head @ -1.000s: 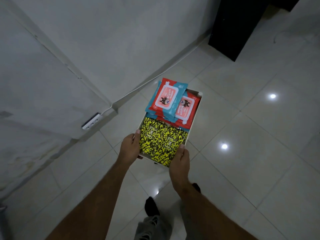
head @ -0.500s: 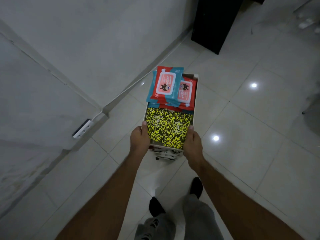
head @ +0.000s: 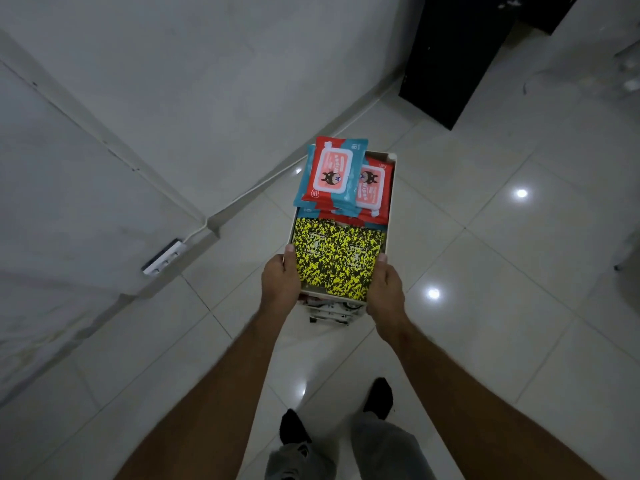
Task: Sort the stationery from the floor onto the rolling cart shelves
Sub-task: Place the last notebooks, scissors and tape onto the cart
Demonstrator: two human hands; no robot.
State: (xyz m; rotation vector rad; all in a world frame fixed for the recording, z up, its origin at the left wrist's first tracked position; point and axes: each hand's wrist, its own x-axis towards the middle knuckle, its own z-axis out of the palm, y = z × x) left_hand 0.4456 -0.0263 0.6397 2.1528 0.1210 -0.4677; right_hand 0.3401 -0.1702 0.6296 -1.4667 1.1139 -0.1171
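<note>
A narrow white rolling cart (head: pixel 390 216) stands on the tiled floor in the middle of the view, seen from above. Its top shelf holds yellow-and-black speckled packets (head: pixel 334 259) at the near end and red-and-blue packs with a cartoon face (head: pixel 334 174) stacked at the far end. My left hand (head: pixel 280 277) grips the cart's near left corner. My right hand (head: pixel 386 289) grips its near right corner. Below the top shelf, the edges of lower shelves with black-and-white items (head: pixel 330 311) show.
A grey wall fills the left and top. A white power strip (head: pixel 162 256) lies at the wall's foot, with a cable running along it. A black cabinet (head: pixel 457 57) stands at the upper right. My feet (head: pixel 379 398) are on glossy white tiles below the cart.
The cart has swung from a tilted angle to nearly straight ahead of me, and both hands have stayed on its near corners. The lower shelves have come into sight.
</note>
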